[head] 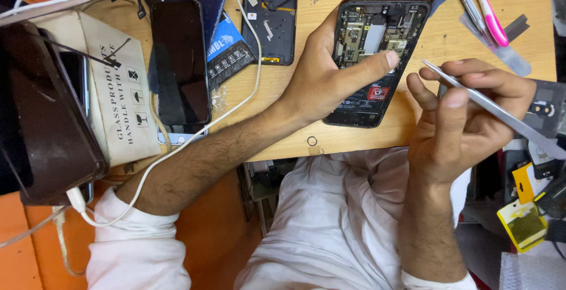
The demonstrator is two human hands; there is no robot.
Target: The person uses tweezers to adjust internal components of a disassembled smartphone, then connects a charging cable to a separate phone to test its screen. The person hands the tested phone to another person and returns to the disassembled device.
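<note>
Two bare hands work over a wooden bench (330,142), the biggest thing in sight, with the person's white-clad lap showing below its near edge. Well off to the far side of the left forearm sits a dark brown case (41,125), and beside it a cream cardboard box (121,89) with black lettering. Nearer the left wrist lies a black phone (180,60), face up, with a white cable (236,107) looping past it and under the forearm. Beyond the left knuckles rests a loose black back cover (271,19).

The left hand (327,78) is spread fairly wide, palm cupped against the side of an opened phone (374,60) whose circuit boards are laid bare; its forefinger stretches across the phone's lower half, tip pressing near the far edge. The phone lies flat on the bench, just beside the right hand.

The right hand (466,113) is curled narrow, thumb and fingers pinching thin metal tweezers (495,107), their point aimed toward the phone but not touching it. Beyond that hand lies a pink pen (489,13).
</note>
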